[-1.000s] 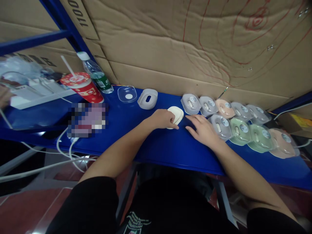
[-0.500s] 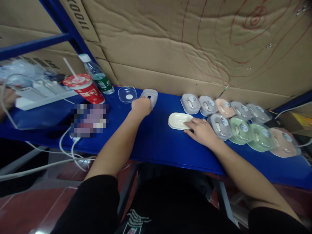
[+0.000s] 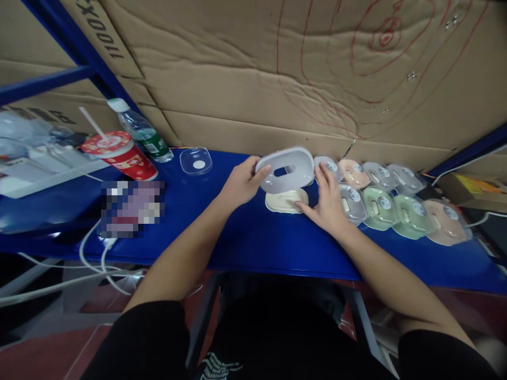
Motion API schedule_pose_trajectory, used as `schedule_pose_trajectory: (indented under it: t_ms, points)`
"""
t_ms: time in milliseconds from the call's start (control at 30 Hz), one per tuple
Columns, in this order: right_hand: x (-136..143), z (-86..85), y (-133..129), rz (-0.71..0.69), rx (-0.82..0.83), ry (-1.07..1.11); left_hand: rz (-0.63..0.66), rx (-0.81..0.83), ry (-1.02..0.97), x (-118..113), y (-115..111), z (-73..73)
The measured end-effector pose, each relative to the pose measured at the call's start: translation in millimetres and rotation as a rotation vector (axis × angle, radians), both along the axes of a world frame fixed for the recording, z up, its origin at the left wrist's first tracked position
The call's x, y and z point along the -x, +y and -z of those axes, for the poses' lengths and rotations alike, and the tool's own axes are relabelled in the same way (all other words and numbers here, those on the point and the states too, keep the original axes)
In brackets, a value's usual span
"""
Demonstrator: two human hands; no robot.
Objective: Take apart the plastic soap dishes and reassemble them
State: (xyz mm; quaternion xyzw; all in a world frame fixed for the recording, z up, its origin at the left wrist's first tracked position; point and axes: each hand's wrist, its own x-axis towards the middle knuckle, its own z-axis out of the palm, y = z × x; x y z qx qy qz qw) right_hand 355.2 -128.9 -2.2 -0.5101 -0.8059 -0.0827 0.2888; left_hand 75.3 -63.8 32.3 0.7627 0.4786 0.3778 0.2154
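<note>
A grey oval plastic piece with a slot in its middle (image 3: 299,170) is tilted above the blue table, its left end gripped between the thumb and fingers of my left hand (image 3: 244,182). Directly below it lies a cream oval dish (image 3: 283,202). My right hand (image 3: 328,201) has thumb and fingers spread; the thumb touches the dish's right end, and the fingertips are at the right edge of the grey piece. A clear lid with a white round sticker (image 3: 196,161) rests at the back left.
Two rows of lidded boxes, grey, green (image 3: 380,208) and peach (image 3: 447,221), line the right side. On the left are a red cup with a straw (image 3: 129,158), a water bottle (image 3: 146,137), a power strip (image 3: 51,171) and cables. Cardboard (image 3: 222,68) stands behind the blue table (image 3: 253,243).
My left hand has brought the grey piece rightward from beside the clear lid to above the cream dish. The fingers of my right hand have lifted and spread. The view has shifted slightly.
</note>
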Motion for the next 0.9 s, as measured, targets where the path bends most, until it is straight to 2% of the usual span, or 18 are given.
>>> schedule_pose_trajectory:
  t_ms: [100,200,333,433,533,633,767,900]
  points:
    - [-0.2,-5.8,-1.8,0.021,0.056,-0.038,0.018,0.049,0.207,-9.1,1.8,9.8]
    - [-2.1,-8.1,-0.4,-0.015,0.087,-0.016,0.01,0.063,0.356,-15.4,6.0,21.3]
    - [-6.2,-10.4,2.4,0.035,0.122,-0.029,0.059,0.065,0.362,-17.3,16.1,35.1]
    - [-6.3,-16.7,0.0,0.134,0.192,-0.14,0.077,0.097,0.345,-15.4,25.8,42.7]
    - [-3.0,-22.6,-4.1,0.145,0.264,-0.279,0.088,0.119,0.332,-14.5,34.7,50.0]
    - [0.0,-22.9,-6.0,0.103,0.283,-0.331,0.136,0.142,0.346,-16.0,39.6,56.7]
    - [-1.2,-18.5,-4.2,0.003,0.185,-0.26,0.208,0.119,0.329,-21.2,36.3,59.4]
    - [-1.9,-11.8,-4.4,-0.177,0.288,-0.338,0.233,0.095,0.249,-26.5,27.8,55.2]
